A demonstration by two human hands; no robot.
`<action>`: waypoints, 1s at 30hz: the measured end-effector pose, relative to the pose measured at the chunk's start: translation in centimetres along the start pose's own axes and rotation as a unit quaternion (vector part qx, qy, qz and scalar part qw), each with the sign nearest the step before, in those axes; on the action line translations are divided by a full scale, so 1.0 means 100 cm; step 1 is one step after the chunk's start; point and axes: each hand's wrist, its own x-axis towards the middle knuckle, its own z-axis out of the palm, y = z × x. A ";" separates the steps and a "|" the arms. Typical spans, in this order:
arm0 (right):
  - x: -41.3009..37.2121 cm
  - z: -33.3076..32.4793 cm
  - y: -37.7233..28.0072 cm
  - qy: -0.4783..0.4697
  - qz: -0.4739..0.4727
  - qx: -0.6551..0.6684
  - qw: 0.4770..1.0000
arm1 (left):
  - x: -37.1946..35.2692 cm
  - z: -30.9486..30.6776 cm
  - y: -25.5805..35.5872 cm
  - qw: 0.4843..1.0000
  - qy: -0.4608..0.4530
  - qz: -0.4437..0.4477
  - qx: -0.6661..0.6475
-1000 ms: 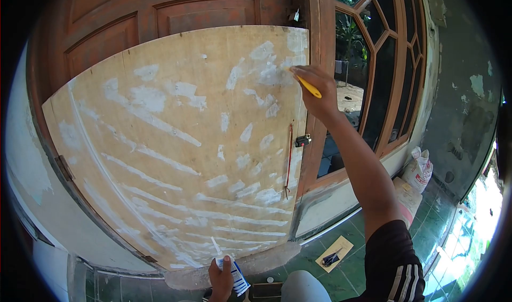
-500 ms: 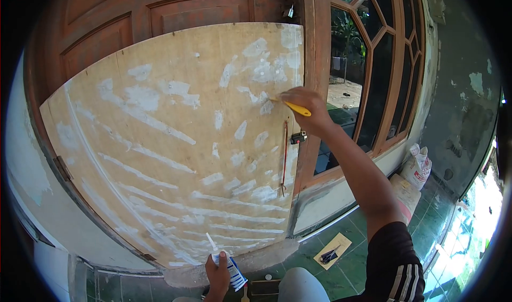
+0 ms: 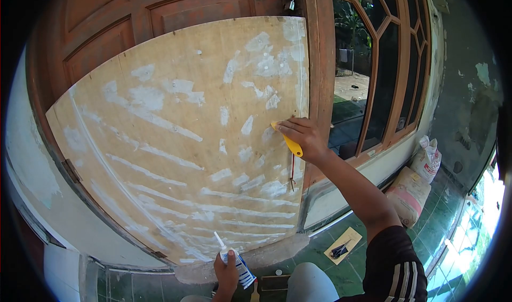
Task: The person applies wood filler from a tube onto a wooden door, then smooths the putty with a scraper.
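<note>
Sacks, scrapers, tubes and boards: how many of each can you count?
Scraper: 1, yellow, in the right hand
Tube: 1, in the left hand
Board: 1, leaning on the door
Sacks: 2, white sack and brown sack
Total: 5

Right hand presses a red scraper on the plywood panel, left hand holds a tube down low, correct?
No: the head view shows the scraper is yellow, not red. The right hand presses it on the plywood panel, and the left hand holds the tube low.
</note>
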 end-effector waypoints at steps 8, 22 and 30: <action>0.114 -0.055 0.049 0.154 0.091 0.074 0.981 | 0.003 0.012 -0.001 0.998 0.012 -0.052 -0.045; -0.006 -0.004 0.004 -0.086 0.067 0.052 0.993 | 0.000 0.012 -0.001 0.998 0.008 -0.048 -0.035; 0.108 -0.022 0.048 0.231 0.052 0.002 0.972 | 0.001 0.016 -0.002 0.996 0.002 -0.064 -0.059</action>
